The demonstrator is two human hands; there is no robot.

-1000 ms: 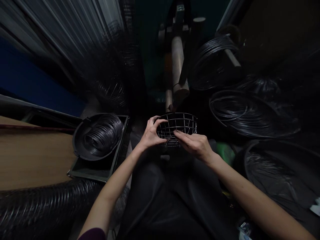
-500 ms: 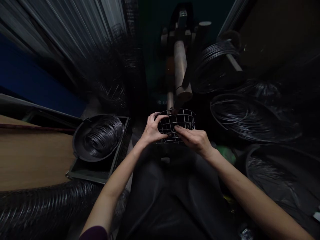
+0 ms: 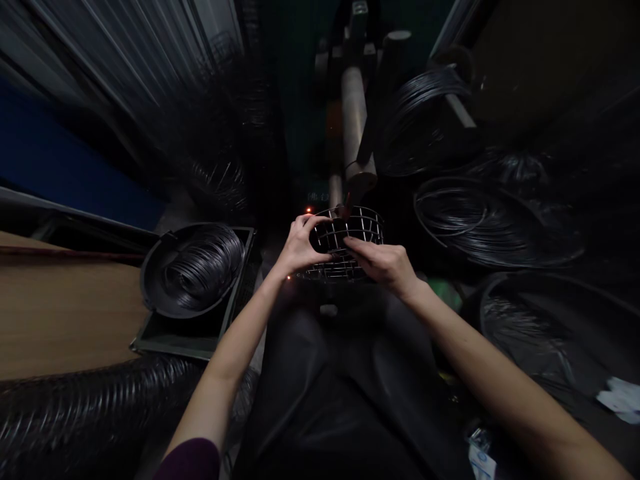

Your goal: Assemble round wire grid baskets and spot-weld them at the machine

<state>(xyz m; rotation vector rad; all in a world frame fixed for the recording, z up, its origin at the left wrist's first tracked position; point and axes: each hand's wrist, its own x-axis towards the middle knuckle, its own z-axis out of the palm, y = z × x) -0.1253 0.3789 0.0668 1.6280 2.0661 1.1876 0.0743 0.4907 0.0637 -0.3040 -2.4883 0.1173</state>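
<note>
A round wire basket [image 3: 371, 227] sits under the machine's metal arm [image 3: 356, 117], its rim at the electrode tip [image 3: 343, 211]. My left hand [image 3: 300, 247] grips the basket's left side, thumb and fingers curved round the wires. On the near side, my right hand [image 3: 383, 262] is closed, its fingertips pinched against the wires; whether a small separate piece is between them I cannot make out. Small orange sparks [image 3: 309, 210] glow just left of the basket and by my left wrist.
At left, a black basin [image 3: 150, 293] of wire rings rests on a crate [image 3: 175, 341]. Right of me stand basins holding a wire coil [image 3: 450, 213] and short wire pieces [image 3: 520, 327]. Stacked wire rings [image 3: 75, 407] lie at lower left.
Orange sparks have appeared near the basket and my left wrist. Both hands keep their hold; the whole view has shifted slightly, with things sitting a little higher and further left.
</note>
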